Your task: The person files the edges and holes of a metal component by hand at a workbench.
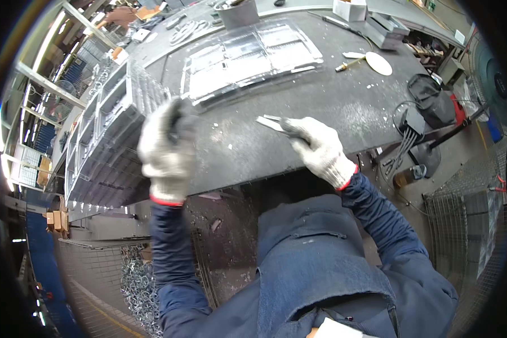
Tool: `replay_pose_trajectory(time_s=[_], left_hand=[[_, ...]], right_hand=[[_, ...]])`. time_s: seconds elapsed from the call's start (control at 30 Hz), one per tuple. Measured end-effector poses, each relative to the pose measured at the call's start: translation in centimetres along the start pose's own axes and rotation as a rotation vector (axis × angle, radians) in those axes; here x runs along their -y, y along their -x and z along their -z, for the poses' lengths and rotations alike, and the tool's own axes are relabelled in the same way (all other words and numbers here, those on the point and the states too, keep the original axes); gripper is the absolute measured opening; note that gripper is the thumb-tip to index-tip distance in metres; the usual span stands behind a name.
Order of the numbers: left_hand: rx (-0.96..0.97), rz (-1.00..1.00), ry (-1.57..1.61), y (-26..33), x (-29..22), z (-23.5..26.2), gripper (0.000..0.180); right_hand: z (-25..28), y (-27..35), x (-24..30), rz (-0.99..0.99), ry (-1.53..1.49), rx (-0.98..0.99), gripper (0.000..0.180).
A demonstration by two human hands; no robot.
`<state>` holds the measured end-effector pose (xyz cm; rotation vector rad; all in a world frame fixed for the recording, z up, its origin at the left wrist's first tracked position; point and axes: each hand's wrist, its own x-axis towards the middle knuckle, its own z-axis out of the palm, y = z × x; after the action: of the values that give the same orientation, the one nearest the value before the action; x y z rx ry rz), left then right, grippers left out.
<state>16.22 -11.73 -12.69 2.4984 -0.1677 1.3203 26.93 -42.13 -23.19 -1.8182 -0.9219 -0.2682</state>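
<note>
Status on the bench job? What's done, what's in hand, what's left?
Done: clear plastic trays lie flat on the dark workbench, and more clear trays are stacked at its left edge.
In hand: the right hand holds a small flat metal piece over the bench; the left hand is blurred near the stack, its grip unclear.
Left: a heap of metal rings lies on the floor; a count isn't readable.

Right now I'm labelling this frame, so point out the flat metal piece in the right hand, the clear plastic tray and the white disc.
flat metal piece (269,121), head view, its free end.
clear plastic tray (253,56), head view, its middle.
white disc (379,63), head view, its centre.
</note>
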Motion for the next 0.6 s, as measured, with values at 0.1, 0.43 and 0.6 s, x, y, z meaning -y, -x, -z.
replay_pose_trajectory(time_s=[0.1, 0.43, 0.6], left_hand=[[0.258, 0.501, 0.583, 3.6, -4.8, -5.6, 0.045], [0.241, 0.785, 0.965, 1.9, -6.9, -13.7, 0.026], [0.254, 0.958, 1.109, -0.2, -5.8, -18.3, 0.024]], right_hand=[[0.0, -0.6, 1.2, 0.048, -0.064, 0.042, 0.047], [3.6, -3.4, -2.6, -0.337, -0.263, 0.151, 0.045], [4.4, -6.0, -4.9, -0.665, -0.412, 0.172, 0.043]])
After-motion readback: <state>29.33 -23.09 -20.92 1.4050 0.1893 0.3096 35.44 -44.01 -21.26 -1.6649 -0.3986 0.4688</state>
